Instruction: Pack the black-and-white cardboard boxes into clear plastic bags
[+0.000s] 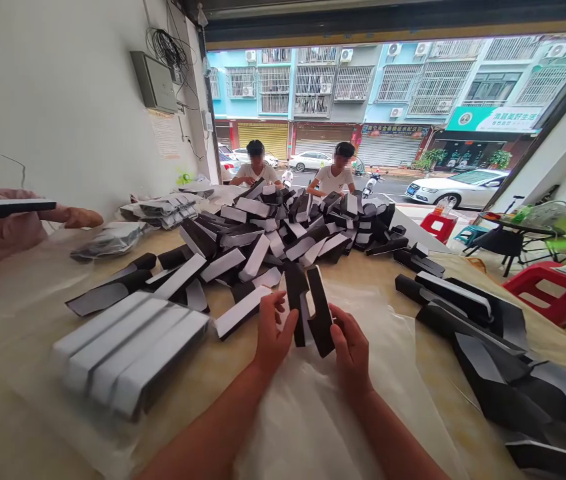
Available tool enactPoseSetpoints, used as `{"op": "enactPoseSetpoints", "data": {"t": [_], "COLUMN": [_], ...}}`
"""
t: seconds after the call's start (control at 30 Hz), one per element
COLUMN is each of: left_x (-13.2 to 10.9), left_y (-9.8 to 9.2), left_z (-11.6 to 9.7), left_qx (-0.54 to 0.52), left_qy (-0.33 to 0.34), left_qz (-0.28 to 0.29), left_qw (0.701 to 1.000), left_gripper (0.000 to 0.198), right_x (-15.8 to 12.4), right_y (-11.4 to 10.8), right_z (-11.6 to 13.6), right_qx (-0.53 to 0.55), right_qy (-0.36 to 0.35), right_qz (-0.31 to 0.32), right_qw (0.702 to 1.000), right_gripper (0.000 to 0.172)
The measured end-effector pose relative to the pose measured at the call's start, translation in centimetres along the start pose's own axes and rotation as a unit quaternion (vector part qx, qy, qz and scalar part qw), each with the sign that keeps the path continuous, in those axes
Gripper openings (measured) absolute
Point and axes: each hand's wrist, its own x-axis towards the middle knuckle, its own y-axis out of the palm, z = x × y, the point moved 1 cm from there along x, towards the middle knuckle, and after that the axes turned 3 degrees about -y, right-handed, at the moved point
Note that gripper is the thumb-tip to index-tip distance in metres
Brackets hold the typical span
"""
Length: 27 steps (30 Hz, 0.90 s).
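Four long white-and-black cardboard boxes point(135, 340) lie side by side at left. The left hand point(273, 330) pinches a long black cardboard piece point(293, 287) above a translucent plastic sheet point(305, 413). Beside it, a notched black cardboard piece point(321, 328) is pinched by the right hand point(351, 347). Further right lie folded black-and-grey cardboard pieces point(503, 393).

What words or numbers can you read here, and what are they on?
"美好生活": end of the green sign; its first characters and smaller print are too blurred.
"南宁市": start of the dark sign, ending "配送部"; the middle is unclear.
Wall paper: too small to read.
Car plate: too blurred.
Black piece by the right hand: no text that I can see.
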Motion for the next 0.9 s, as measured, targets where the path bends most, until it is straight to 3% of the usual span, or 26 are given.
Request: {"op": "enactPoseSetpoints", "data": {"t": [0.07, 0.13, 0.3, 0.6, 0.9], "left_x": [-0.3, -0.5, -0.3, 0.1, 0.3], "left_y": [0.0, 0.4, 1.1, 0.9, 0.9], "left_z": [-0.8, -1.4, -1.4, -0.8, -0.1], "left_qx": [0.034, 0.039, 0.03, -0.011, -0.08], "left_qy": [0.061, 0.069, 0.023, -0.049, -0.129], "left_qz": [0.001, 0.041, 0.101, 0.102, 0.098], "left_qw": [0.998, 0.996, 0.994, 0.994, 0.984], "left_gripper": [0.025, 0.02, 0.015, 0.045, 0.042], "right_x": [0.0, 0.0, 0.1, -0.1, -0.1], "right_y": [0.0, 0.0, 0.0, 0.4, 0.1], "right_z": [0.3, 0.6, 0.8, 0.4, 0.3], "right_qx": [-0.011, -0.026, -0.051, -0.08, -0.075], "right_qy": [-0.025, -0.046, -0.092, -0.106, -0.098], "right_qz": [0.01, 0.018, 0.033, 0.04, 0.047], "right_qw": [1.0, 0.998, 0.994, 0.99, 0.991], "right_gripper": [0.034, 0.034, 0.035, 0.037, 0.037]}}
